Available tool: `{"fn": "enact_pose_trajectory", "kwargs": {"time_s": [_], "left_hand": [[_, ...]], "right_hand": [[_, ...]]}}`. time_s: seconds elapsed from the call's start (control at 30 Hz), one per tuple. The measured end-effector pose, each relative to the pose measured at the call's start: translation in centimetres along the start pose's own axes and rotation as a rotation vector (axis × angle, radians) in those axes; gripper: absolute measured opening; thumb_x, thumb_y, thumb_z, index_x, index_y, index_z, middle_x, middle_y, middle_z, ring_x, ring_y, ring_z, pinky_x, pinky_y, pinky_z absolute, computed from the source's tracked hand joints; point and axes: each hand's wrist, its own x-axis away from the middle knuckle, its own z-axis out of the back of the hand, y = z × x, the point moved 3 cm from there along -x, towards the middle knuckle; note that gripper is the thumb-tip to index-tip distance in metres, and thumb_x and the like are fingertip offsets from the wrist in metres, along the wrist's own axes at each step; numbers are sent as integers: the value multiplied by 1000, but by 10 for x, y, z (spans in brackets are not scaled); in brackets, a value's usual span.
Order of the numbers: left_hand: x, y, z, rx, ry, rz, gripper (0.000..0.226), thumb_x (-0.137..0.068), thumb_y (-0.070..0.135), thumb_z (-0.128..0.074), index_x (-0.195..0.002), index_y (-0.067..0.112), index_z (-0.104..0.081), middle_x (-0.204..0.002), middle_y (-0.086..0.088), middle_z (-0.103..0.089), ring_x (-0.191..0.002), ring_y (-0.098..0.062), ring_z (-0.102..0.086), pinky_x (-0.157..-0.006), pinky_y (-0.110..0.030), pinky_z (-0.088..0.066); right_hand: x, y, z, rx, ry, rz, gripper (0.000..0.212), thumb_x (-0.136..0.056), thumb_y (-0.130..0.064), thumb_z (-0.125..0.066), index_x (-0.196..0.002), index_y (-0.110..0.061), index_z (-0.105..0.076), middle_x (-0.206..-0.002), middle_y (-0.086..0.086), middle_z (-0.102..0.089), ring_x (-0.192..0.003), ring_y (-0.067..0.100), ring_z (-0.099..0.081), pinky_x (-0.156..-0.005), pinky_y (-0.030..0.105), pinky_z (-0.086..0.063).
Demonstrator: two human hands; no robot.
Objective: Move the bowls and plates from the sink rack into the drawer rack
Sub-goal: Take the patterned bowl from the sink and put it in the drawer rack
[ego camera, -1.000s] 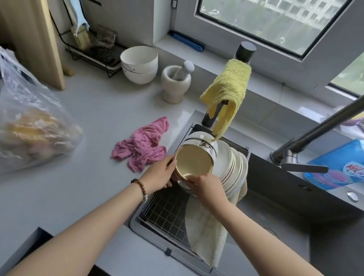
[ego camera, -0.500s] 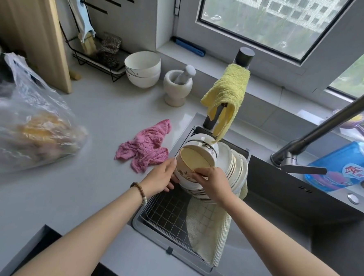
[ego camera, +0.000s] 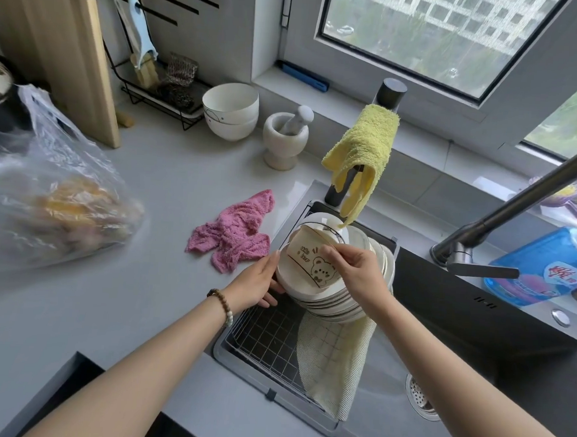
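A stack of white bowls and plates (ego camera: pixel 329 300) leans on its side at the far end of the wire sink rack (ego camera: pixel 266 338). The front bowl (ego camera: pixel 306 256) is cream with a bear drawing and a gold rim, tipped so that its outer wall faces me. My right hand (ego camera: pixel 358 273) grips that bowl from the right, thumb on the bear. My left hand (ego camera: pixel 259 280) cups the stack's left edge. More plates (ego camera: pixel 384 258) stand behind. The drawer rack is out of sight.
A mesh cloth (ego camera: pixel 335 363) hangs over the rack's right side. A pink rag (ego camera: pixel 235 232) lies on the counter, a yellow cloth (ego camera: pixel 364 152) hangs above the stack. Two nested white bowls (ego camera: pixel 231 113), a mortar (ego camera: pixel 285 138), a plastic bag (ego camera: pixel 48 200), the faucet (ego camera: pixel 503 211) and a drain (ego camera: pixel 421 395) surround the sink.
The front bowl has been tipped over: its inside faced me before, now its bear-printed outside does. My right hand moved up onto it. The left hand stayed at the stack's left edge.
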Motion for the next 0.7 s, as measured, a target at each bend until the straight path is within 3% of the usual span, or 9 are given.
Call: {"fn": "enact_pose_trajectory", "kwargs": {"time_s": [0.27,0.33,0.4,0.43,0.5,0.57,0.63,0.7], "left_hand": [[16,5,13,-114,63,-76,68,-90,61,-14,-143,21,-27,-99,-7,-63,-81,-22,-65,-70,-32,-57],[26,12,21,-108,119,-165,72,-86,64,-17,-143,21,-29,-111,-6,-58,-88,-20,-62,-78,-36,-57],[39,19,27,-41,122,-240,88,-74,75,-21,-143,21,-30,-134,-7,-49,-111,-21,-55,-95,-44,-50],[46,20,29,8,107,-267,96,-68,81,-23,-143,22,-31,-140,-5,-44,-120,-20,-49,-99,-43,-47],[64,22,30,92,98,-315,99,-64,85,-30,-139,21,-39,-138,-1,-45,-122,-16,-47,-93,-27,-49],[87,19,34,119,128,-339,74,-77,71,-42,-125,16,-54,-128,-3,-54,-114,-14,-53,-78,-11,-48],[119,12,37,168,170,-324,32,-89,44,-50,-93,15,-64,-96,-3,-62,-89,-10,-58,-66,-9,-46],[154,-5,40,213,204,-313,26,-85,42,-55,-80,18,-64,-80,4,-61,-79,-9,-55,-68,-12,-43]], "right_hand": [[10,-16,-2,-53,-41,2,9,-90,-15,-63,-89,-17,-72,-75,-10,-75,-75,2,-71,-65,13,-54],[15,-21,-7,-50,-84,-2,11,-90,-14,-63,-93,-11,-73,-75,-8,-75,-73,2,-71,-64,13,-53],[21,-30,-15,-31,-142,8,12,-90,-14,-63,-96,-9,-73,-77,-6,-74,-71,2,-71,-62,13,-52],[25,-35,-19,-25,-171,17,11,-90,-14,-63,-94,-11,-73,-77,-6,-74,-71,3,-70,-61,13,-52],[33,-43,-28,-21,-222,28,9,-89,-14,-63,-89,-15,-72,-74,-7,-74,-69,2,-70,-60,13,-53],[44,-50,-37,-16,-286,52,9,-89,-16,-63,-86,-15,-72,-70,-7,-74,-66,2,-69,-59,13,-52],[59,-54,-51,-17,-376,62,13,-88,-20,-63,-85,-11,-72,-69,-6,-73,-64,4,-68,-58,14,-51],[79,-56,-71,-29,-465,66,26,-86,-25,-63,-86,0,-69,-67,-4,-70,-60,6,-63,-58,15,-48]]}}
